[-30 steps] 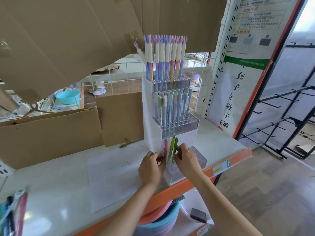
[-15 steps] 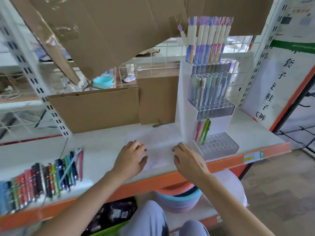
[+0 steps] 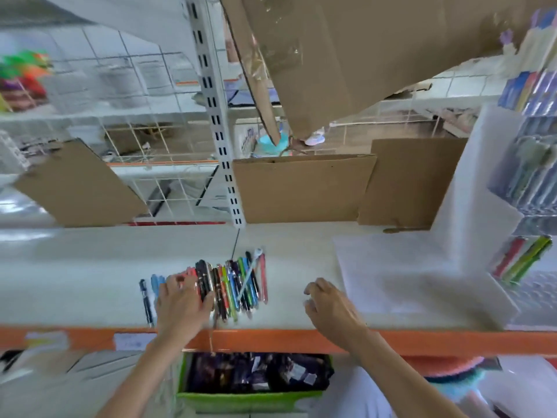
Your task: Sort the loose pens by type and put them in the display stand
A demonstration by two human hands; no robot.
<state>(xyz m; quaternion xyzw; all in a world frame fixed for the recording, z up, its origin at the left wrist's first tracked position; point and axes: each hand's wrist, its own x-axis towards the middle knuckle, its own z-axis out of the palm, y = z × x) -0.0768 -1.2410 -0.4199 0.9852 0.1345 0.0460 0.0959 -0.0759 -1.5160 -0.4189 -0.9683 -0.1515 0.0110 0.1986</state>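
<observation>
A row of loose pens (image 3: pixel 238 285) in several colours lies side by side on the white shelf (image 3: pixel 75 282), near its front edge. My left hand (image 3: pixel 180 306) rests on the left part of that row, fingers laid over the pens and thumb against a dark one. Over the bare shelf to the right hovers my right hand (image 3: pixel 328 306), loosely curled and holding nothing. The white tiered display stand (image 3: pixel 482 206) is at the far right, blurred. Its lowest tier holds a red pen and a couple of green ones (image 3: pixel 524 260); the upper tiers are full of pens.
A white sheet (image 3: pixel 391 267) lies beside the stand. Cardboard panels (image 3: pixel 301 188) lean against the wire grid at the back, and more cardboard hangs overhead. A slotted upright post (image 3: pixel 220 131) meets the shelf behind the pens. A green box (image 3: pixel 250 396) sits below the orange shelf edge (image 3: pixel 271 339).
My view has swung left from the stand to the loose pens. Both hands left the stand; the left one moved left onto the pen row, the right one followed over the shelf.
</observation>
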